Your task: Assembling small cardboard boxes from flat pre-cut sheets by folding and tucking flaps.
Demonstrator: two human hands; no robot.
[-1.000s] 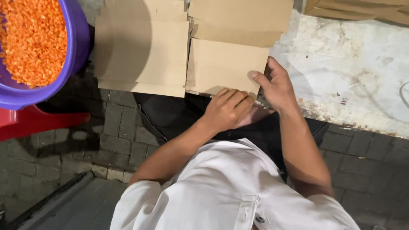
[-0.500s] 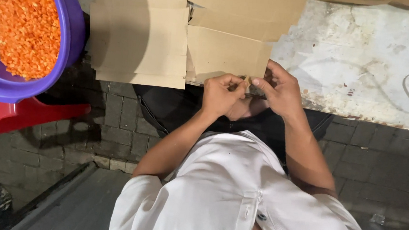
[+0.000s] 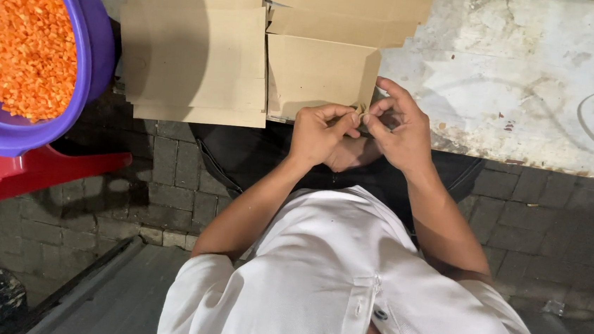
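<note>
My left hand and my right hand meet fingertip to fingertip just in front of the table's near edge. Both pinch a small thin item, too small to identify. Right behind the fingers lies a flat brown cardboard piece, and a larger cardboard sheet lies to its left. More cardboard is stacked behind them. My forearms rise from my white shirt toward the table.
A purple basin full of small orange diced pieces sits at the left on a red stool. The worn whitish tabletop stretches to the right. Below it is grey brick paving, with a dark ramp at the lower left.
My right hand has left the cardboard's edge and come toward me. My left hand rose to meet it, and both now pinch the small item between their fingertips.
</note>
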